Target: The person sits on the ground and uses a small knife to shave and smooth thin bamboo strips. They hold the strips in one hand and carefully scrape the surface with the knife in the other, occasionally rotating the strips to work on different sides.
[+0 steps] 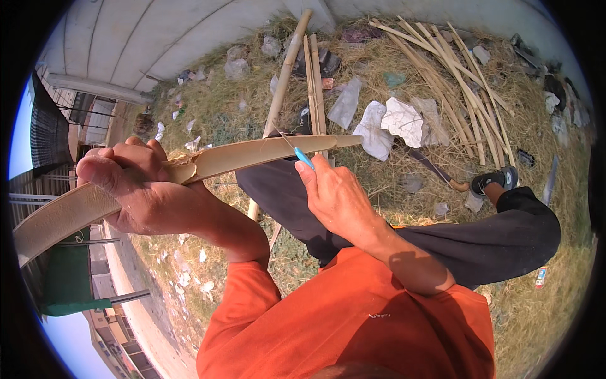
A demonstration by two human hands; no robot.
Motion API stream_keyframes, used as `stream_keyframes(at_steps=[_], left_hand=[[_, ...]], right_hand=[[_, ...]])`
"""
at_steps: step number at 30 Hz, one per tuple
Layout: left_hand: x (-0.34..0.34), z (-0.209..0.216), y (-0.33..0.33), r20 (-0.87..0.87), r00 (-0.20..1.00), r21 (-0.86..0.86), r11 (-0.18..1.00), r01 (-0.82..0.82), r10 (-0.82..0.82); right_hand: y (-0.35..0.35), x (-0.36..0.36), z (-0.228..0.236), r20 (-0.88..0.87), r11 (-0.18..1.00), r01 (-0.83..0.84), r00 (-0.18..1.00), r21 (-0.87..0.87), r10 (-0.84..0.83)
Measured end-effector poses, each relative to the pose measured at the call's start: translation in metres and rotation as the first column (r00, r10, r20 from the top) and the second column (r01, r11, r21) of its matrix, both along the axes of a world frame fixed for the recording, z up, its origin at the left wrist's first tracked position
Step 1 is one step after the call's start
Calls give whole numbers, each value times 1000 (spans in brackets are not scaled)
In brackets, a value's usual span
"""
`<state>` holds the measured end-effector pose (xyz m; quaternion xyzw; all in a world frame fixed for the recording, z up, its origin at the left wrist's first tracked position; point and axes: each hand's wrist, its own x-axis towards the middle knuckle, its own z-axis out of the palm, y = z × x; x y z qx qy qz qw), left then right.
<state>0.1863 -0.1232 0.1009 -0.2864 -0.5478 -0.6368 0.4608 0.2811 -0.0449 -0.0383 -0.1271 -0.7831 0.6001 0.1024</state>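
A long split bamboo strip (249,155), pale inner side showing and a node near my grip, crosses in front of me from the lower left to a tapered end. My left hand (142,186) is closed around it beside the node. In my right hand (338,199) is a small knife (303,158) with a light blue handle. Its thin blade points up and left across the strip near the tapered end; whether it cuts into the bamboo I cannot tell. My fingers hide part of the handle.
Beyond my legs lie a bamboo pole (287,72) and a pile of split bamboo strips (457,82) on dry grass. A curved long blade with a wooden handle (459,186) rests near my right foot. White plastic scraps (404,121) litter the ground. A pale wall (170,38) stands behind.
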Motion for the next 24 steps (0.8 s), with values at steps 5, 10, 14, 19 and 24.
stream_keyframes(at_steps=[5, 10, 14, 19, 24], left_hand=[[6, -5, 0, -39, 999, -13, 1000, 7, -7], [4, -2, 8, -10, 999, 63, 998, -31, 32], [4, -7, -4, -6, 992, -13, 992, 127, -127], [4, -7, 5, -59, 992, -25, 993, 111, -113], [-4, -9, -14, -60, 940, -140, 935, 326, -337]], right_hand=[[-15, 17, 22, -268, 999, -25, 963, -40, 13], [4, -9, -67, 57, 984, 163, 984, 78, -167], [-7, 6, -20, -96, 996, 70, 993, -60, -75], [-9, 6, -11, -106, 998, 62, 992, 1, -62], [9, 18, -8, -75, 999, -1, 997, -32, -1]])
